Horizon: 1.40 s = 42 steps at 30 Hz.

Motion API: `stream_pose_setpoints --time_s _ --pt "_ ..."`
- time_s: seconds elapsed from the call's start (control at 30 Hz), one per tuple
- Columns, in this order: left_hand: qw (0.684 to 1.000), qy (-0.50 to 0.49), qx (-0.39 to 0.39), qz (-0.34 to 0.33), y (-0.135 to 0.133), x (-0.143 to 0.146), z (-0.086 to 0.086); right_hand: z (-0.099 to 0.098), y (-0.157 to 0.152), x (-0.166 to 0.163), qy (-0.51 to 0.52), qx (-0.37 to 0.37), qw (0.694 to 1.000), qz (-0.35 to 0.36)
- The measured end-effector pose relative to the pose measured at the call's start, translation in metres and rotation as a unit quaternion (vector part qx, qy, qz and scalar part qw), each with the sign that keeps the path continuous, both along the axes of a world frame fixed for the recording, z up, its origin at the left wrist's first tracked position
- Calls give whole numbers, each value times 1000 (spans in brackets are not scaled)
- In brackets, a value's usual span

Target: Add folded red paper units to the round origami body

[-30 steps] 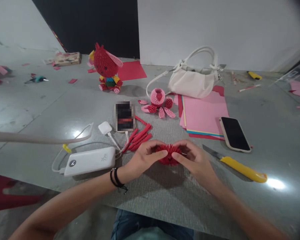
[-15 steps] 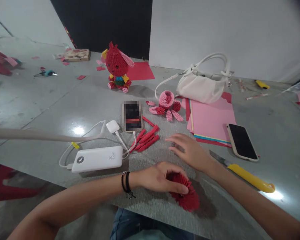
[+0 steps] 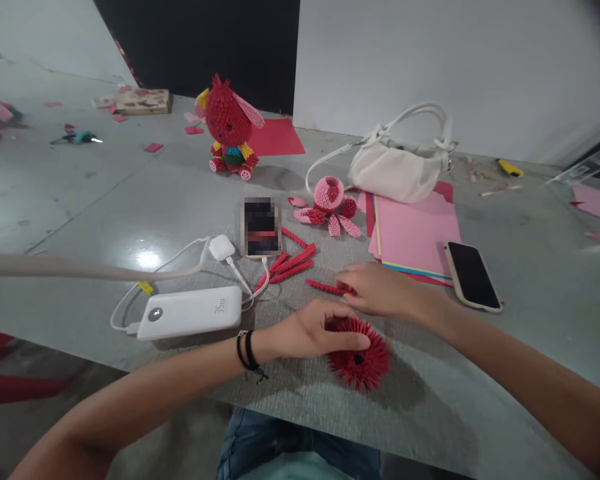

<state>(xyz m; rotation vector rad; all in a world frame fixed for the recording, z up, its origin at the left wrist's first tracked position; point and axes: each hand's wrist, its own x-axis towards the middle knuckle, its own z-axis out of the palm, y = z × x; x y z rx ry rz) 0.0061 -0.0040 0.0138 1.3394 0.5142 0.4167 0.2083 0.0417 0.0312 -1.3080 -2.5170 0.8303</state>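
Observation:
My left hand grips a round, spiky red folded-paper piece with a dark hole at its centre, thumb across its front and fingers behind. My right hand is closed on one end of a thin red folded-paper strip, which points left. Several more red paper strips lie just left of it, beside the charging phone. Beyond the hands sits a pink and red folded-paper ball with petal-like pieces around it. My right fingertips are partly hidden.
A white power bank with cables lies left. Coloured paper sheets, a white handbag and a second phone are on the right. A red paper animal figure stands at the back. A white rod crosses the left side.
My right hand, open before, has closed on a red strip and drawn it right, away from the pile. My left hand has raised and turned the spiky piece so its centre hole shows.

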Motion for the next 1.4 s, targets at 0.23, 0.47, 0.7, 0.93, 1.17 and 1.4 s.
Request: stream_pose_setpoints --time_s 0.23,0.47,0.7,0.93,1.17,1.4 --pt "992 67 87 62 7 -2 -5 -6 -27 38 188 -112 956 -192" --pt "991 53 96 70 7 0 -2 -14 -59 28 363 -192 872 -265" --pt "929 101 328 138 7 -3 12 -5 -61 15 415 -180 854 -257" --pt "876 36 462 136 7 -3 5 -8 -65 11 448 -187 824 -290" --pt "874 24 471 112 5 -3 4 -8 -64 10 451 -182 823 -293" --pt "949 61 274 145 3 -6 24 -5 -70 14 589 -356 660 -302"
